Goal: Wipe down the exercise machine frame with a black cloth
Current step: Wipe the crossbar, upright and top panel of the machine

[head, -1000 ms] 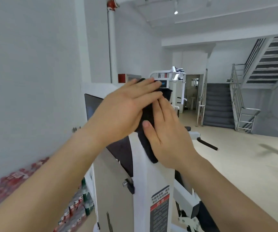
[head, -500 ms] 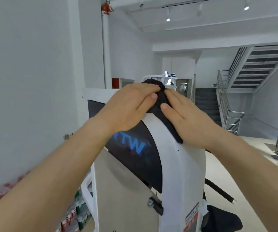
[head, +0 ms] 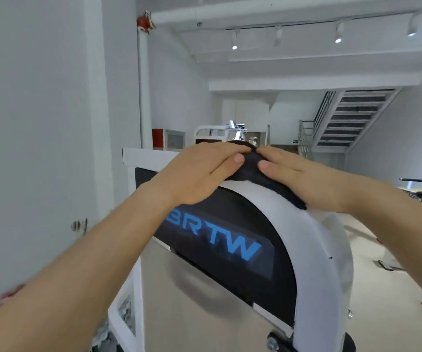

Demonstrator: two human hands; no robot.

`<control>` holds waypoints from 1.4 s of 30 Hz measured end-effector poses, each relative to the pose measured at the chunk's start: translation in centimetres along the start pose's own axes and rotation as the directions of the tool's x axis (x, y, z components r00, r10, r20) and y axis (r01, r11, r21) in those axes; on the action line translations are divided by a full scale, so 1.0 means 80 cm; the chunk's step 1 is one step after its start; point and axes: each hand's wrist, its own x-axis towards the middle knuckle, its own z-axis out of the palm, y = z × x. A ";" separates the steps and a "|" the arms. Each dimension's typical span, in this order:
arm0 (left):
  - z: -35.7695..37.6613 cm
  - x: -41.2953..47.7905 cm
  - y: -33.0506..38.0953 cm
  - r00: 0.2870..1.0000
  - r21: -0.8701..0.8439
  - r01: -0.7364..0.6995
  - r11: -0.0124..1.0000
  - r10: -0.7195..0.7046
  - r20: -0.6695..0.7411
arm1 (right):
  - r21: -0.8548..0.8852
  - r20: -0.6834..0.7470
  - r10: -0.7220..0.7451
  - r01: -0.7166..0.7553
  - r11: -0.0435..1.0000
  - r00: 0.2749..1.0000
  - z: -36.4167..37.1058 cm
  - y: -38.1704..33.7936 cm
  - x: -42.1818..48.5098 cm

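The exercise machine's white curved frame [head: 319,250] arches up in front of me, with a black panel [head: 230,237] bearing blue letters set inside it. A black cloth [head: 251,171] lies over the top of the arch. My left hand [head: 199,174] presses flat on the cloth's left part. My right hand [head: 304,174] presses flat on its right part, fingers pointing left. Both hands' fingertips nearly meet on the cloth. Most of the cloth is hidden under my palms.
A white wall [head: 39,123] stands close on the left with a white pipe [head: 142,85] running up it. Another white machine [head: 220,132] stands behind. A metal staircase [head: 344,118] rises at the back right. Pale floor [head: 395,288] spreads to the right.
Both hands and the cloth have slid up the frame, from its upright front part onto the top of the arch. The view has tilted upward and closer to the machine.
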 end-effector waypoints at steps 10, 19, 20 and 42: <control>0.011 -0.018 -0.062 0.992 0.073 0.023 0.997 -0.014 -0.129 | 0.034 0.245 0.030 -0.040 0.999 0.969 -0.011 -0.025 0.075; 0.019 -0.006 -0.109 0.969 0.067 -0.170 0.983 0.179 -0.170 | -0.406 0.297 0.129 0.003 0.914 0.946 -0.007 -0.063 0.087; 0.020 -0.004 -0.118 0.964 0.068 -0.197 0.978 0.206 -0.167 | -0.470 0.271 0.156 -0.010 0.882 0.950 -0.002 -0.068 0.089; 0.005 0.013 -0.276 0.859 0.046 -0.500 0.865 0.502 -0.105 | -0.903 -0.097 0.185 -0.164 0.397 0.978 0.102 -0.125 0.181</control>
